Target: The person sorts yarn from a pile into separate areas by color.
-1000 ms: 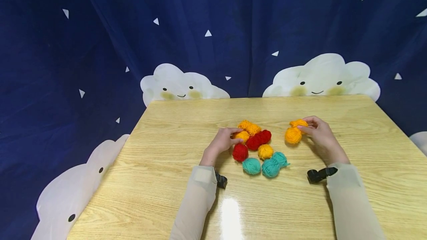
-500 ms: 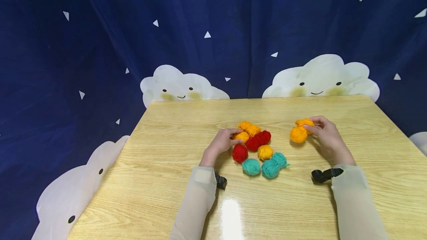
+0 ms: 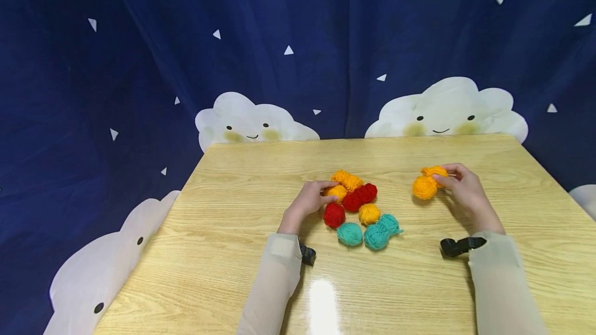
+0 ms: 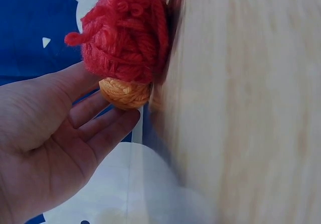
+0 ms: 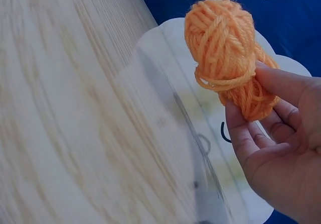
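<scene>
My right hand [image 3: 469,193] pinches a two-lobed orange yarn bundle [image 3: 425,188] between thumb and fingers. In the right wrist view, the bundle [image 5: 223,40] sticks out beyond the fingertips, its narrow middle wrapped with strands. My left hand [image 3: 307,201] has its thumb and fingers around an orange yarn ball [image 3: 336,192] at the left of a cluster. The left wrist view shows the fingertips at this ball [image 4: 125,94], while a red yarn ball [image 4: 125,38] hides part of it and of the thumb.
About the left hand lie an orange skein [image 3: 346,180], a red skein [image 3: 360,197], another orange ball [image 3: 369,214], a teal ball [image 3: 349,234] and a two-lobed teal bundle [image 3: 377,236]. The wooden table [image 3: 223,211] ends at a blue curtain [image 3: 261,25] with clouds.
My right hand has moved steadily to the right with the orange yarn bundle, farther from the cluster. The left hand stays at its orange ball.
</scene>
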### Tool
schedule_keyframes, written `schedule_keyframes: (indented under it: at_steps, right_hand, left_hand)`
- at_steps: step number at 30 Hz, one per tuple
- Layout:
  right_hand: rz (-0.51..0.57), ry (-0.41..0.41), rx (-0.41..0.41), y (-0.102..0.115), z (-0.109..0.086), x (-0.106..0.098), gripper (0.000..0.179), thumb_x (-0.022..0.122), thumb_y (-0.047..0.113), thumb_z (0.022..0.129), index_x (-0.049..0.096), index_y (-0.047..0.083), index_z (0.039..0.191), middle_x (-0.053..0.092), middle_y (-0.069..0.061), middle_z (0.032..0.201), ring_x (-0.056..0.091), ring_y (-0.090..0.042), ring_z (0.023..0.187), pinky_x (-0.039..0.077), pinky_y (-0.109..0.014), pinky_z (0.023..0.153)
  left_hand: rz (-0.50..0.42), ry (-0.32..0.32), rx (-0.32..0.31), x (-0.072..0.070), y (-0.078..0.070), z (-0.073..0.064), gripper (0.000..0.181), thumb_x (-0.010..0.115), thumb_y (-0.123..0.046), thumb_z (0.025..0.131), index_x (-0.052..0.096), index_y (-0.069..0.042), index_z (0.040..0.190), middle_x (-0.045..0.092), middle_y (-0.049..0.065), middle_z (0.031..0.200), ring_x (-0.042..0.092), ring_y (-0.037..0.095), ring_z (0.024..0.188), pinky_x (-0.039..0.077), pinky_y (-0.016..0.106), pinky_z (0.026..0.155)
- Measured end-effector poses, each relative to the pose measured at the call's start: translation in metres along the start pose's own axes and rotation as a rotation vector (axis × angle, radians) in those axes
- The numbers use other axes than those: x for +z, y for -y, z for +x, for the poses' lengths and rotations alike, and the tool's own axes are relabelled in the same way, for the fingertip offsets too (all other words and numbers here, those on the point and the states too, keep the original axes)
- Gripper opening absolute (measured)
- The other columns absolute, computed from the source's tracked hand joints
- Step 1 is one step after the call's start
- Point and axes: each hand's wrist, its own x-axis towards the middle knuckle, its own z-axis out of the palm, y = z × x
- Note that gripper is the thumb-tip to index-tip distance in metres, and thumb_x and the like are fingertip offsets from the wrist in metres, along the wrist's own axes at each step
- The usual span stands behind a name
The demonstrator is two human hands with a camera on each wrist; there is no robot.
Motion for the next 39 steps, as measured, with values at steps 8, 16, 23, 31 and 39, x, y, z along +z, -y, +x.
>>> schedule_keyframes:
  at_steps: [8, 16, 23, 31, 39]
  right_hand:
    - [0.056, -0.03, -0.002, -0.007, -0.001, -0.008, 0.018, 0.063, 0.031, 0.095, 0.053, 0.028, 0.109, 0.052, 0.025, 0.097, 0.054, 0.01, 0.082, 0.052, -0.011, 0.073]
    - [0.062, -0.073, 0.046, -0.012, -0.003, -0.013, 0.017, 0.063, 0.034, 0.095, 0.051, 0.031, 0.107, 0.05, 0.022, 0.097, 0.054, 0.009, 0.081, 0.051, -0.01, 0.072]
    - [0.095, -0.102, 0.056, -0.014, -0.004, -0.02, 0.016, 0.064, 0.029, 0.094, 0.052, 0.031, 0.105, 0.05, 0.021, 0.095, 0.053, 0.008, 0.079, 0.051, -0.009, 0.07]
    - [0.103, -0.148, 0.087, -0.02, -0.006, -0.027, 0.016, 0.065, 0.028, 0.094, 0.051, 0.032, 0.101, 0.049, 0.021, 0.094, 0.053, 0.01, 0.077, 0.05, -0.008, 0.068]
    - [0.079, -0.172, 0.112, -0.026, -0.009, -0.038, 0.018, 0.063, 0.032, 0.094, 0.047, 0.036, 0.101, 0.043, 0.017, 0.099, 0.05, 0.01, 0.078, 0.049, -0.007, 0.067]
  left_hand:
    - [0.001, 0.0, 0.008, 0.0, 0.001, 0.0, 0.043, 0.069, -0.027, 0.091, 0.063, -0.015, 0.132, 0.063, 0.01, 0.134, 0.059, 0.025, 0.126, 0.046, 0.036, 0.109]
    - [-0.007, 0.002, 0.001, 0.0, 0.001, 0.0, 0.044, 0.069, -0.027, 0.091, 0.063, -0.015, 0.133, 0.063, 0.01, 0.135, 0.058, 0.025, 0.126, 0.045, 0.036, 0.109]
    - [-0.001, -0.007, 0.006, 0.0, 0.001, -0.001, 0.043, 0.069, -0.028, 0.091, 0.063, -0.015, 0.132, 0.064, 0.01, 0.134, 0.059, 0.025, 0.125, 0.046, 0.036, 0.109]
    - [0.005, -0.009, 0.005, 0.0, 0.0, -0.001, 0.043, 0.069, -0.028, 0.091, 0.063, -0.015, 0.132, 0.064, 0.01, 0.133, 0.058, 0.026, 0.126, 0.046, 0.037, 0.109]
    - [0.015, -0.002, -0.003, 0.0, -0.001, 0.0, 0.044, 0.069, -0.029, 0.091, 0.063, -0.017, 0.133, 0.064, 0.01, 0.134, 0.057, 0.025, 0.127, 0.045, 0.037, 0.11]
